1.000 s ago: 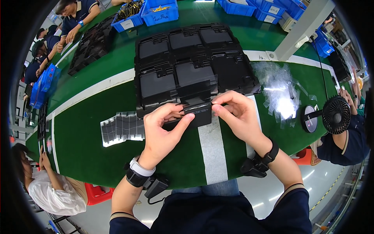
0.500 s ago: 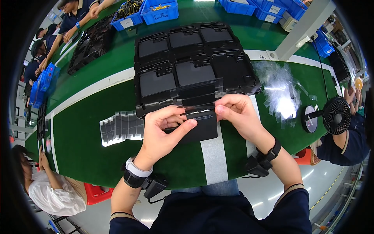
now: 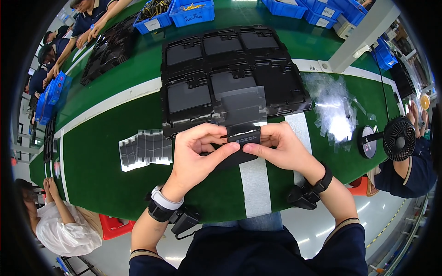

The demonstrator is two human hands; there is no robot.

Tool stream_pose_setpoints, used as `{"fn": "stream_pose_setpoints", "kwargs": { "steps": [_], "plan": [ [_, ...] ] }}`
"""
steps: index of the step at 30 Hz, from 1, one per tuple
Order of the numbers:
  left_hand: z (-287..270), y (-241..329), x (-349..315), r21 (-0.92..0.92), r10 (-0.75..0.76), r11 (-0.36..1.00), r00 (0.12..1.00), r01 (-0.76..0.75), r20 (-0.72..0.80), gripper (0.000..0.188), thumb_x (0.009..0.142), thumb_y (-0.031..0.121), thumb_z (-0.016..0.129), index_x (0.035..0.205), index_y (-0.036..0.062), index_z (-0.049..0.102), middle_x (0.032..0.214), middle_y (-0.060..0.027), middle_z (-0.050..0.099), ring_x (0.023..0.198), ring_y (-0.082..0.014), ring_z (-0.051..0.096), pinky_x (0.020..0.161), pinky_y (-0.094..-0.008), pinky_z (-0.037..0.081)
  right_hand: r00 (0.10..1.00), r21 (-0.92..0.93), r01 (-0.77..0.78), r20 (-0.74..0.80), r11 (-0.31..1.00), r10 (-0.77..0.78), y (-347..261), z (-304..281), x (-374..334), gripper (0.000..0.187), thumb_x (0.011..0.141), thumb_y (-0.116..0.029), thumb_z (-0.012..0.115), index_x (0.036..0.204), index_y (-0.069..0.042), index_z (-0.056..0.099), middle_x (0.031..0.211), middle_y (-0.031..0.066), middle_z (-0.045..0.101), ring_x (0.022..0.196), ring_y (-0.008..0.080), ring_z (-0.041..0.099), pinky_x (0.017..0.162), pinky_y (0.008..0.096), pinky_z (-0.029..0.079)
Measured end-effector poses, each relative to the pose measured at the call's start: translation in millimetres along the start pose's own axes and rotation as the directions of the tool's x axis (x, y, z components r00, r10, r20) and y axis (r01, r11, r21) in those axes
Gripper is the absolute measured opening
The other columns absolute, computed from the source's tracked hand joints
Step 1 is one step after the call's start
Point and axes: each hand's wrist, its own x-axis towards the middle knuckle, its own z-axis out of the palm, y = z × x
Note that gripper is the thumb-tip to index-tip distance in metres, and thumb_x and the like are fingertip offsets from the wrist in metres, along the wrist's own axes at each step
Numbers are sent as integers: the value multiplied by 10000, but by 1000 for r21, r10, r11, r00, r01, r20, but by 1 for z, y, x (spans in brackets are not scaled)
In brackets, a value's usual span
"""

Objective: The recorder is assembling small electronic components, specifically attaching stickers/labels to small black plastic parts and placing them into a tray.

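Observation:
Between my two hands is a flat black pack (image 3: pixel 244 138) with small pale print along its upper edge. My left hand (image 3: pixel 195 149) is closed on its left side, thumb on the front. My right hand (image 3: pixel 283 145) pinches the right side, and the two thumbs nearly meet. A clear, dark-looking film (image 3: pixel 244 101) stands up from the pack's top edge, in front of the black tray (image 3: pixel 277 85). Flat dark grey packs (image 3: pixel 189 94) lie in several of the tray's compartments; the near right one holds none.
Left of my hands lies a row of overlapping film strips (image 3: pixel 145 149). Loose clear film pieces (image 3: pixel 334 110) are heaped to the right, near a small black fan (image 3: pixel 399 138). A grey post (image 3: pixel 361 39) rises behind them. Blue bins (image 3: pixel 193 13) line the back; co-workers sit at both sides.
My right hand has come down from the film's corner onto the pack's right side. The film now stands more upright, and the pack's upper edge is tipped.

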Motion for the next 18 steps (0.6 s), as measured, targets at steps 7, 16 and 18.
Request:
{"fn": "stream_pose_setpoints", "kwargs": {
  "steps": [7, 16, 18],
  "plan": [
    [-1, 5, -2, -14, 16, 1000, 1000, -16, -4, 166, 745, -17, 685, 898, -31, 622, 886, -96, 642, 767, -103, 630, 594, -169, 488, 998, 2, 40, -50, 999, -40, -1, 1, -1, 180, 796, -72, 663, 957, 5, 642, 720, 45, 642, 653, 48, 568, 586, 212, 489],
    [2, -5, -1, 297, 335, 904, 941, -307, -49, 129, 679, -21, 723, 794, 3, 669, 991, -132, 622, 907, -198, 608, 761, -286, 493, 962, -427, 203, -82, 881, -261, -3, 3, -2, 199, 758, -110, 699, 913, 6, 652, 663, 114, 625, 573, 111, 612, 518, 242, 512],
    [3, 0, 1, 279, 323, 912, 946, -302, -33, 139, 680, -16, 726, 806, 4, 671, 1000, -131, 623, 917, -196, 605, 775, -291, 492, 971, -389, 156, -108, 908, -213, -4, 3, -2, 188, 764, -105, 693, 909, 7, 652, 671, 106, 631, 585, 101, 610, 520, 238, 511]
  ]
}}
